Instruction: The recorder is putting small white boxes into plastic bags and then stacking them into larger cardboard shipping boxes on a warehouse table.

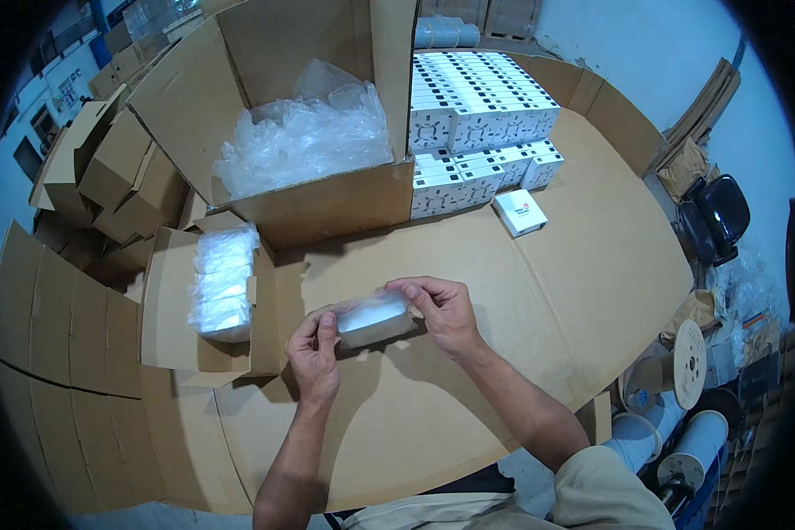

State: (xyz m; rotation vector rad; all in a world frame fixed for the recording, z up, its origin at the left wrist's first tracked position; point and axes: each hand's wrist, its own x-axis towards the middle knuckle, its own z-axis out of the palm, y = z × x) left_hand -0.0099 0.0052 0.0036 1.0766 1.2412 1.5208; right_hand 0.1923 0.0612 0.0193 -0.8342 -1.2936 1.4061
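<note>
L hand [314, 346] and R hand [442, 311] both grasp a small plastic-wrapped white unit [373, 320], held just above the cardboard-covered table [539, 291], centre frame. Open carton of wrapped units [223, 281] at 9 o'clock. Stacked white boxes [477, 124] at 1 o'clock. Large carton w/ loose plastic [302, 141] at 11.

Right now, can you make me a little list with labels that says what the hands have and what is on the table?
left hand: grips the left end of a small white item in a clear plastic bag
right hand: grips the right end of the same bagged item
surface: table covered in brown cardboard sheet
left of the hands: small open cardboard box with more bagged white items
behind: big open cardboard carton with crumpled clear plastic
back right: stack of small white boxes; one loose white box beside it
</note>
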